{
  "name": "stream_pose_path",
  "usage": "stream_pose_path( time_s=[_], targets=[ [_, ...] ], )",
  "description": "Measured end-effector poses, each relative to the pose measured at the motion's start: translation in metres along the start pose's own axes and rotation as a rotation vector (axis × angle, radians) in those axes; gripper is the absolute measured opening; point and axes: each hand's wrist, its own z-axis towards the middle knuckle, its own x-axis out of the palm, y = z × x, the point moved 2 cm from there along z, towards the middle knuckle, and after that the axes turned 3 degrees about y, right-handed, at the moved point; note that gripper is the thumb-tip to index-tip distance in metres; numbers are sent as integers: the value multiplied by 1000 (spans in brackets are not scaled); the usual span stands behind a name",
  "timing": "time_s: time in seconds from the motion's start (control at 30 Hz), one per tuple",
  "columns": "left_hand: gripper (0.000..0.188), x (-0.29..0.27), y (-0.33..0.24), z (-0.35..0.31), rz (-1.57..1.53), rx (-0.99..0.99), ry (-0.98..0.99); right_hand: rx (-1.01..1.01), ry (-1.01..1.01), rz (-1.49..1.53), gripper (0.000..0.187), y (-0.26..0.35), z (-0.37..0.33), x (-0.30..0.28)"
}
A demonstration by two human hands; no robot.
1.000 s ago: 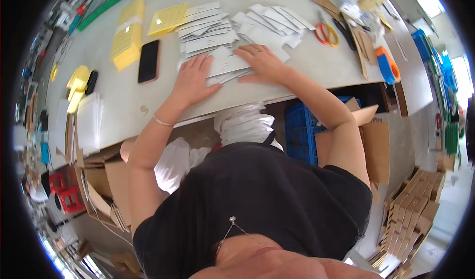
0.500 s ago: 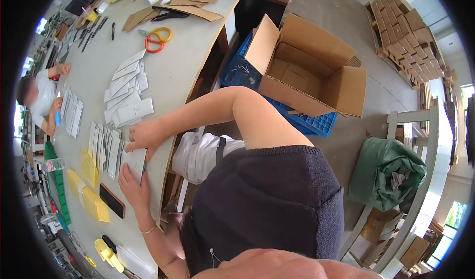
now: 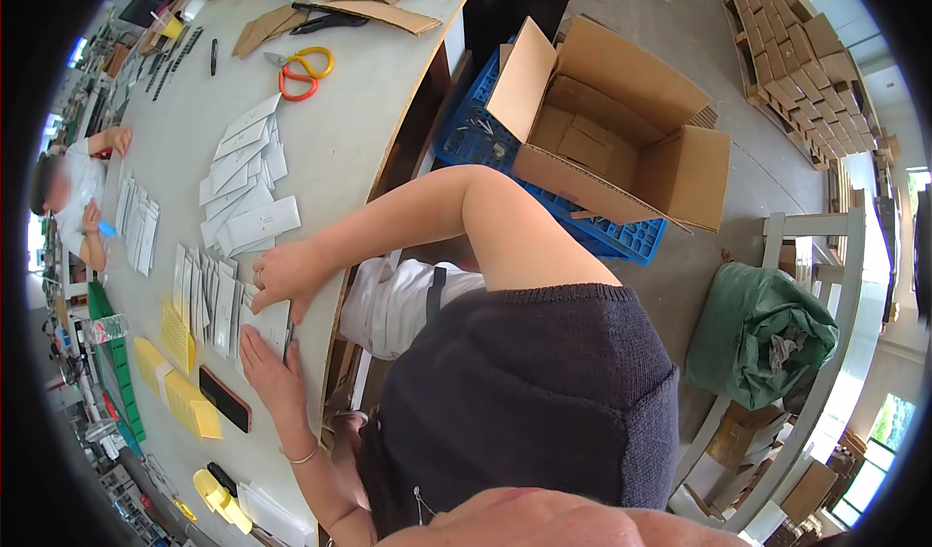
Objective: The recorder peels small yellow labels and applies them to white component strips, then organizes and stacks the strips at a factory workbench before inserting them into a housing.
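At the table edge, my left hand (image 3: 277, 382) rests with its fingers stretched out against the lower end of a flat white packet (image 3: 276, 322). Across the upper end of that packet my right hand (image 3: 289, 273) is bent, its fingers and thumb closed on it. Just left of both hands stands a row of similar white packets (image 3: 201, 299), leaning on one another. A looser, overlapping pile of white packets (image 3: 243, 168) lies beyond my right hand. The lower faces of the packet between my hands are hidden.
A dark phone (image 3: 225, 398) and yellow card bundles (image 3: 184, 401) lie left of my left hand. Red-and-yellow-handled scissors (image 3: 309, 73) sit farther up the table. An open cardboard box (image 3: 612, 139) stands on a blue plastic pallet (image 3: 641, 241). Across the table a person (image 3: 83, 198) is seated.
Both hands stay at the same packet, with small shifts of the fingers. The view has moved slightly. The person opposite has raised a hand holding something blue.
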Motion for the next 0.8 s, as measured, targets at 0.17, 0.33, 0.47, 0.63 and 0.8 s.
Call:
stream_pose_path(
  time_s=[0.17, 0.33, 0.47, 0.63, 0.8],
  targets=[
    [69, -7, -1, 2, -40, -22, 59, -27, 4, 26, 62, 0, -2, 0],
    [70, -6, 0, 1, -14, -24, 51, -42, 6, 26, 63, 0, -1, 1],
    [70, -2, 5, 1, -20, -15, 5, -42, 5, 21, 63, 0, -1, 3],
    [73, -1, 8, 1, -23, -21, 64, -9, 66, -10, 67, 4, -1, -2],
    [71, -5, 6, -4, -45, -2, 30, 25, 103, -57, 67, 11, -7, -6]
  ],
)
